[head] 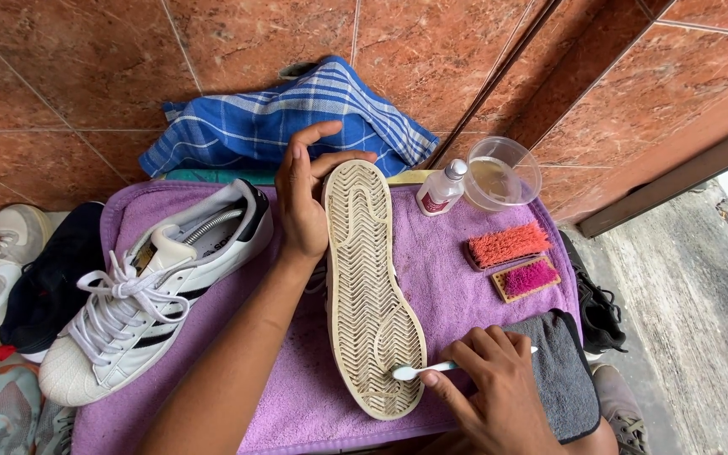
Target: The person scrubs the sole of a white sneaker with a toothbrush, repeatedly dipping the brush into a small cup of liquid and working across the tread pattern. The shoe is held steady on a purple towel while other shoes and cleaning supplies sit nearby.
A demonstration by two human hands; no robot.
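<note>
My left hand [301, 198] grips the heel end of a shoe turned sole up [370, 286], its cream ridged sole facing me on a purple towel [457, 282]. My right hand [490, 383] holds a white toothbrush [419, 369] with its head against the toe part of the sole. The matching white sneaker with black stripes [149, 291] stands upright on the towel to the left of my left arm.
A small bottle [441, 189] and a clear plastic bowl [501, 173] stand at the towel's far edge. An orange brush [507, 244] and a pink brush [528, 278] lie right, above a grey cloth [562, 379]. A blue checked cloth [280, 122] lies behind. Other shoes [10, 278] crowd the left, a dark shoe [597, 307] the right.
</note>
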